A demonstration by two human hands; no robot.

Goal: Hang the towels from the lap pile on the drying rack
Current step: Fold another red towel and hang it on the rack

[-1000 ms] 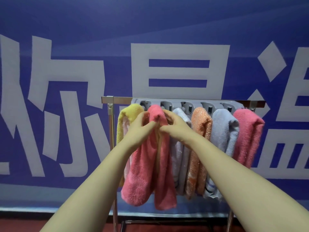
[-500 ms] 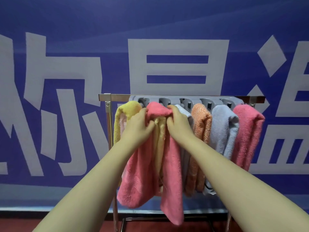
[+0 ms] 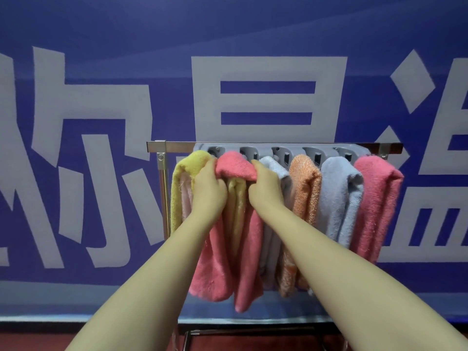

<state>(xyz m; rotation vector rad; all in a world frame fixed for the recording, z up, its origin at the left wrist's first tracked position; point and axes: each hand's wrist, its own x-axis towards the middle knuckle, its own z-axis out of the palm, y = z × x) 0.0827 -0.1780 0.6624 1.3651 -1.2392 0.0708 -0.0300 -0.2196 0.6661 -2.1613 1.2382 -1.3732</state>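
Gripping: the left hand [image 3: 209, 191] has its fingers curled into the left side of the top fold of the pink towel [image 3: 236, 165]. The right hand [image 3: 266, 188] bunches the right side of that fold in curled fingers.
Pink towel: draped over the drying rack [image 3: 177, 146], second place from the left, with its two tails hanging down.
Under it: a pale yellow towel [image 3: 235, 206] shows in the gap between the two hands, hanging beneath the pink fold.
Neighbours: a yellow towel [image 3: 181, 178] lies against the far side of the left hand. To the right hang a white towel [image 3: 274, 168], an orange towel [image 3: 304, 183], a grey towel [image 3: 339, 193] and an end towel [image 3: 377, 198], also pink, packed side by side.
In the way: both forearms [image 3: 342, 269] cover parts of the pink tails and the lower white towel.
Behind: a grey clip block [image 3: 278, 151] runs along the bar, in front of a blue wall [image 3: 268, 29] with large white characters. A red floor [image 3: 76, 336] shows at the bottom.
Since half a second ago: the hands grip the same spots, and the pink towel's right tail ends higher.
Since a second ago: the hands, then thumb to thumb, are apart, and the pale yellow towel shows between them.
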